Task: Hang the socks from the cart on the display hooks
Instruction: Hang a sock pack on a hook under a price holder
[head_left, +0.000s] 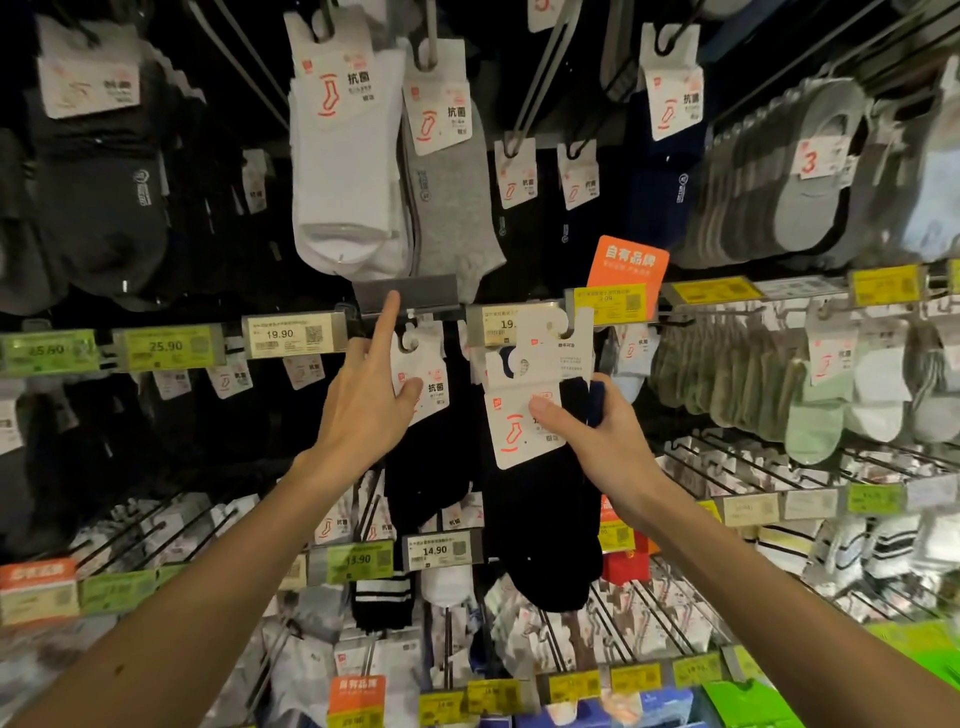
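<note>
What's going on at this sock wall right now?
A person is mid-restock. The right hand grips dark navy socks with white card headers, not yet on a hook. The left hand has its forefinger on the blank grey label holder above, thumb on a hung pair's white card.

The socks (545, 525) are navy, their cards (519, 434) white, the sign (627, 262) orange.

Header cards: the white-sock card (358, 78), the grey-sock card (457, 111) and the dark-sock card (435, 387) each read 抗菌. The orange sign (628, 258) on the middle rail reads 自有品牌, and the liner-sock card (809, 162) bears a red 3. Rail price tags: green tag (165, 345), 25.90; white tag (280, 334), 19.90; lower white tag (434, 551), 14.90; lower green tag (357, 559), 13.90.
</note>
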